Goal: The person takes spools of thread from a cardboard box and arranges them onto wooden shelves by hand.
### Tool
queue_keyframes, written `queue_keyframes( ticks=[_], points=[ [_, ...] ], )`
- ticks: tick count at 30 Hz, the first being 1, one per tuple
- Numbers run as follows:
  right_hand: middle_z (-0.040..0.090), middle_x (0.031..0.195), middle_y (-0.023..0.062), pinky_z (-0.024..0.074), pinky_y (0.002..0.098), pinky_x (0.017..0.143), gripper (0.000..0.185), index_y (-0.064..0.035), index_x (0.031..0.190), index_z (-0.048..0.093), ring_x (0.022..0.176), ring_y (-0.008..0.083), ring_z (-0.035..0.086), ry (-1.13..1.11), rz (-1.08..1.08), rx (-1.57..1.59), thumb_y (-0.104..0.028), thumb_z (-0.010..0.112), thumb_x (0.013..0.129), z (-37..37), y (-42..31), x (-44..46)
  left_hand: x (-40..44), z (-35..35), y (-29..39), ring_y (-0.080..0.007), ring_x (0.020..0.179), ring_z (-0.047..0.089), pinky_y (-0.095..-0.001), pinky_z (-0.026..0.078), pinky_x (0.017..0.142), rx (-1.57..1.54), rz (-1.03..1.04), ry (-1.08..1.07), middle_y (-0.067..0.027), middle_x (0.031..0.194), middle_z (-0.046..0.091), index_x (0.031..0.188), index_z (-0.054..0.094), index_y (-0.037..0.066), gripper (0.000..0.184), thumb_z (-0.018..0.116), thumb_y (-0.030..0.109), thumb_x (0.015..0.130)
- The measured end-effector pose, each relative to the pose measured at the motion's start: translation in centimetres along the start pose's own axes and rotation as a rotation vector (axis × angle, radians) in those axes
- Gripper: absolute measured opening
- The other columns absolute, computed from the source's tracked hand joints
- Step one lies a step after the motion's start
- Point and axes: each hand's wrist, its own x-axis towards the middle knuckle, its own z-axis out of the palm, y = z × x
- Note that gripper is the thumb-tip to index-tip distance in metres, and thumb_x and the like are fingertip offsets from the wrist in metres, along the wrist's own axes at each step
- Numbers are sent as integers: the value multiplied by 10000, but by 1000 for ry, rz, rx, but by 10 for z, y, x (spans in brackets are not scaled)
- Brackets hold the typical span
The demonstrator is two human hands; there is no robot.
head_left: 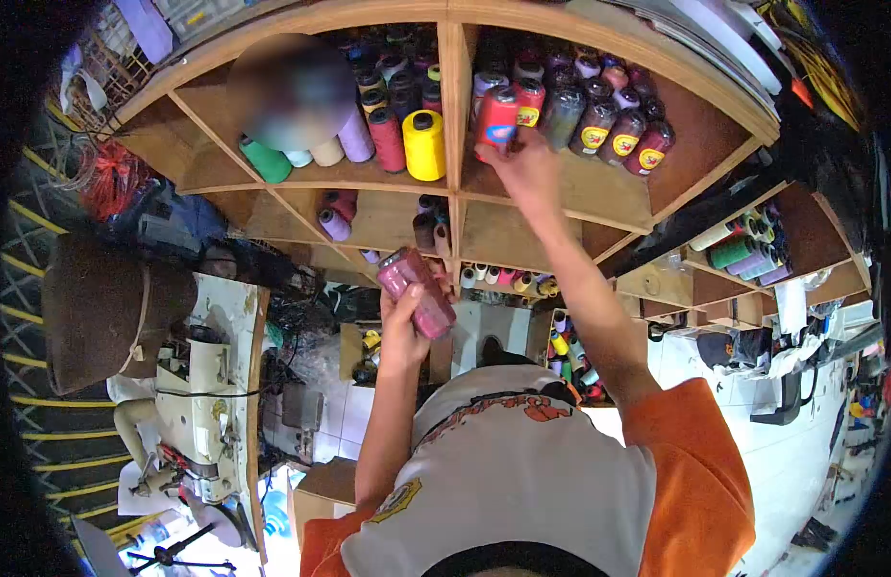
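Note:
My left hand (407, 327) is wrapped around a maroon thread spool (428, 306), held tilted in front of the lower shelves. Higher up, my right hand (530, 178) reaches into the upper right compartment of the wooden shelf (453, 106). Its fingers are closed on a red thread spool (497, 108) with a blue oval label, which stands roughly upright. Just behind that spool is another red spool (528, 96) with a yellow label. To its right, dark wrapped spools (594, 127) with yellow labels stand in rows. Whether the red spool's base touches the shelf I cannot tell.
The upper left compartment holds a yellow spool (424, 144), a crimson spool (387, 139) and a green spool (265, 161). A sewing machine (207, 413) stands on a table at left. More spools (748, 252) fill a shelf at right. A cardboard box (325, 489) lies low at left.

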Motion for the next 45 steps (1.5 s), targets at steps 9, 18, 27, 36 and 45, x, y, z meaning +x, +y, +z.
queue_keyframes(
  ticks=[9,18,27,36,45],
  points=[
    [629,830,213,497,429,632,448,17,962,552,801,365,616,88,18,-149,-269,757,685,53,25,-2,-11,-5,10,-299,1016,564,-477,464,845,-284,-28,33,-138,1135,562,1248,450,47,537,487,380,829],
    [649,839,164,516,375,644,580,-9,1049,552,762,305,645,-520,124,268,-510,628,769,-25,-15,-78,-2,22,27,-317,1145,484,-476,343,1001,-181,105,-30,-151,1204,519,1238,441,31,559,609,214,736],
    [621,982,92,520,251,595,496,-28,1217,484,716,139,629,-789,565,989,-384,560,881,-64,-33,-105,5,48,26,-207,1025,541,-351,476,871,171,179,11,-110,1150,500,1303,298,88,623,638,24,785],
    [639,1018,126,504,304,769,599,-19,1217,529,899,167,608,-354,101,533,-184,748,684,-97,12,-54,13,53,-3,-274,987,592,-411,514,795,360,-96,9,-174,1168,521,1326,262,4,606,564,297,890],
    [648,888,168,500,343,698,485,-102,1107,614,785,277,641,-225,-472,-260,-245,707,652,-76,14,66,11,27,-15,-245,965,600,-340,506,785,371,-69,86,-166,1183,503,1384,171,24,673,591,164,877]
  ],
)
